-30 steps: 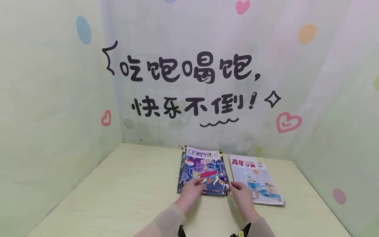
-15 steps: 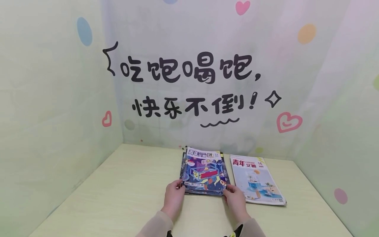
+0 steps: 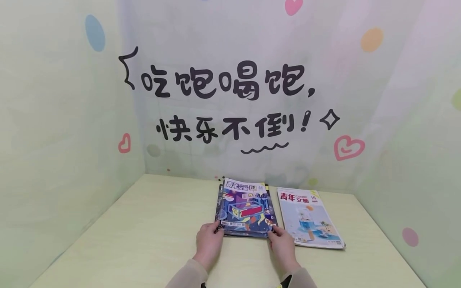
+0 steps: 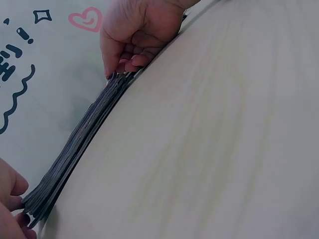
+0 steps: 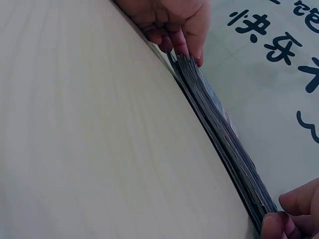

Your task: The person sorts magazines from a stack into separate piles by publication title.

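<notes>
A stack of magazines point(image 3: 245, 206) with a purple and dark blue cover on top lies near the back wall. My left hand point(image 3: 209, 242) pinches its front left corner, thumb above and fingers below. At the front right corner my right hand point(image 3: 282, 245) grips the same stack. Seen from the left wrist, the stack's layered front edge point(image 4: 82, 134) runs between both hands, with my right hand point(image 4: 144, 30) at the far end. In the right wrist view my left hand point(image 5: 172, 22) holds the far corner. The lower magazines stick out slightly beneath the top one.
Just right of the stack lies another magazine point(image 3: 311, 220) with a pale seaside cover, slightly turned. Both rest on a light wooden table point(image 3: 144, 232). Walls printed with dots, hearts and black lettering point(image 3: 230, 84) enclose the back and sides.
My left hand has moved left from the stack's front edge to its front left corner. My right hand has shifted slightly left onto the right corner. The stack has barely moved.
</notes>
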Motion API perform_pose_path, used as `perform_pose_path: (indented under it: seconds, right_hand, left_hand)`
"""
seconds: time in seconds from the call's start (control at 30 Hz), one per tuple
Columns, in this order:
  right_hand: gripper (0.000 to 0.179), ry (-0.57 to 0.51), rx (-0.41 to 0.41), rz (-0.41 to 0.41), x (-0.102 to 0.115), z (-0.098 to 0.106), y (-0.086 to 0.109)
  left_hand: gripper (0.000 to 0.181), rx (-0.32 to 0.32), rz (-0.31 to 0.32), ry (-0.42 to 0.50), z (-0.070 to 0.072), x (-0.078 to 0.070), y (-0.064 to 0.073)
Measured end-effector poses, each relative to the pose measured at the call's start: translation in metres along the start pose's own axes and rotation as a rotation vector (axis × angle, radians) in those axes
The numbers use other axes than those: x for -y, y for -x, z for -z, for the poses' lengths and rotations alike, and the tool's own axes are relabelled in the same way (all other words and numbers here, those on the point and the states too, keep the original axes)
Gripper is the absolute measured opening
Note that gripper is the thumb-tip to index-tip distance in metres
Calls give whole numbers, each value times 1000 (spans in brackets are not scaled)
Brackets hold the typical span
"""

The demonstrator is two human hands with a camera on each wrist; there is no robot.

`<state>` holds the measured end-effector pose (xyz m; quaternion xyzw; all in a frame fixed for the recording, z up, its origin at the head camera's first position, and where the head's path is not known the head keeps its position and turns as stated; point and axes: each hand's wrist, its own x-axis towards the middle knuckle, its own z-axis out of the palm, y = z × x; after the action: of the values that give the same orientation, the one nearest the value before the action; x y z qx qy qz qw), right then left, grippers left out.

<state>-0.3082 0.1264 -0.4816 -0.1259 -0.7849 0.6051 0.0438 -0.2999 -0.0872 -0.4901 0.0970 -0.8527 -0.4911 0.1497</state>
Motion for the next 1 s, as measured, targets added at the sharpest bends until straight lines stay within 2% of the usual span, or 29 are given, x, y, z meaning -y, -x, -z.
perform_pose_path:
  seconds: [0.27,0.37,0.53,0.7,0.9,1.0]
  right_hand:
    - [40,-15,-10,-21,1,0,2]
    - [37,-24,-30,5,0,1,3]
    - [29,27,-81,59,-3,2,5]
    - [29,-15,-65,57,-6,2,4]
    - [28,-75,-45,30,-6,2,4]
    - [29,-100,-37,11,-6,3,5]
  left_hand:
    - [36,-23,-7,20,0,1,0]
    - [33,-29,-21,23,2,2,1]
    - [26,-28,-36,37,5,3,1]
    - [22,-5,-41,44,7,3,1]
    - [23,6,-16,72,8,3,0]
    - [28,39,40,165,7,5,-1]
